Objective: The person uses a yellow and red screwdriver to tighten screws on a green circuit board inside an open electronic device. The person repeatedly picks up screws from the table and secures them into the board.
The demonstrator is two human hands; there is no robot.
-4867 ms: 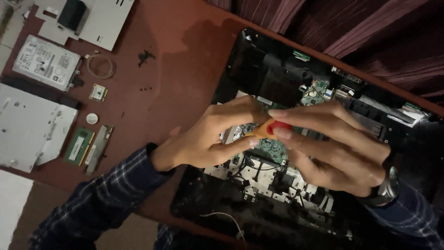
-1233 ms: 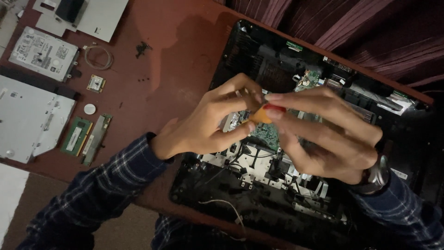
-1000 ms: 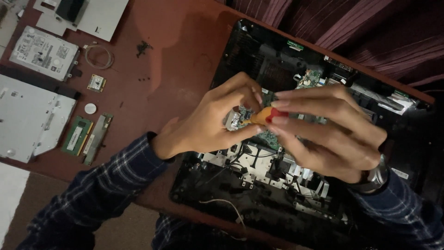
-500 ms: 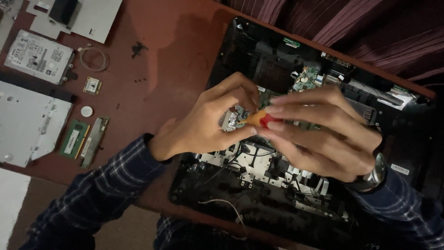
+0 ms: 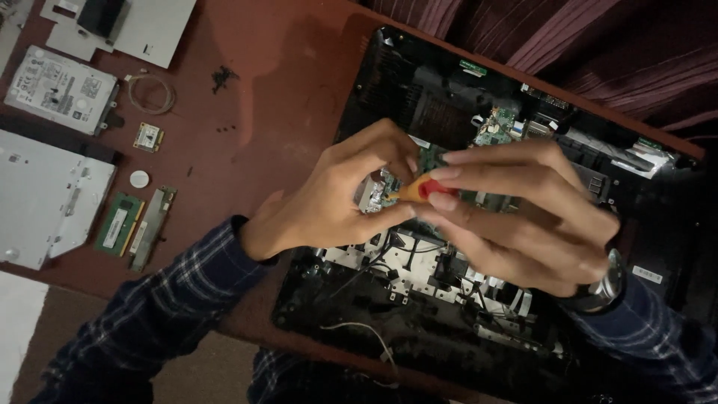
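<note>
Over the opened laptop (image 5: pixel 449 299), both hands pinch: right (image 5: pixel 523 217) screwdriver (image 5: pixel 415 191), left (image 5: pixel 336 198) its tip.

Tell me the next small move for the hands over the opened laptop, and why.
Probably keep the screwdriver upright and turn it in place. The right hand pinches its orange-red handle, the left hand steadies the tip at a small metal part above the laptop's green board, so slipping sideways could scratch it.

Screwdriver (image 5: pixel 416 190) tip hidden behind left hand (image 5: pixel 336 202); laptop (image 5: pixel 464 314) lower edge cut off; metal tray (image 5: pixel 45 198), left of laptop, cropped.
</note>
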